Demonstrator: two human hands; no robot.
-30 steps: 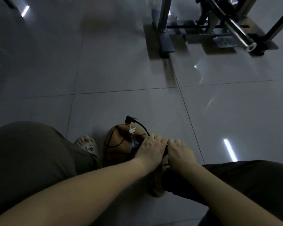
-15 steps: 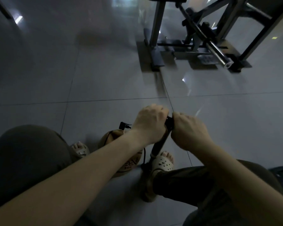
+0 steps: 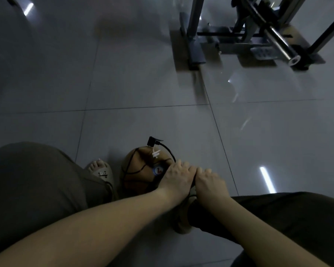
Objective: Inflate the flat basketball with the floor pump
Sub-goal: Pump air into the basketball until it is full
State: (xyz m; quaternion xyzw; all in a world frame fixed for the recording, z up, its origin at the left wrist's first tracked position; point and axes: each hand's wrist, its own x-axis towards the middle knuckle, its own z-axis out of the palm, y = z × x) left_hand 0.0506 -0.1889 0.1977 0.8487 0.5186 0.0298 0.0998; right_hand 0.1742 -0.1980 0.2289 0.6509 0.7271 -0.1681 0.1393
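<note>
Head view: the basketball (image 3: pixel 139 170) lies on the tiled floor (image 3: pixel 143 83) between the person's sandalled feet, with a black hose (image 3: pixel 169 152) arching over its top. The pump gauge (image 3: pixel 158 170) shows against the ball, just beside the left hand (image 3: pixel 176 177). It and the right hand (image 3: pixel 210 182) sit low, side by side and touching, fingers curled down around the handle, which they hide. A metal gym frame (image 3: pixel 258 35) stands well apart.
</note>
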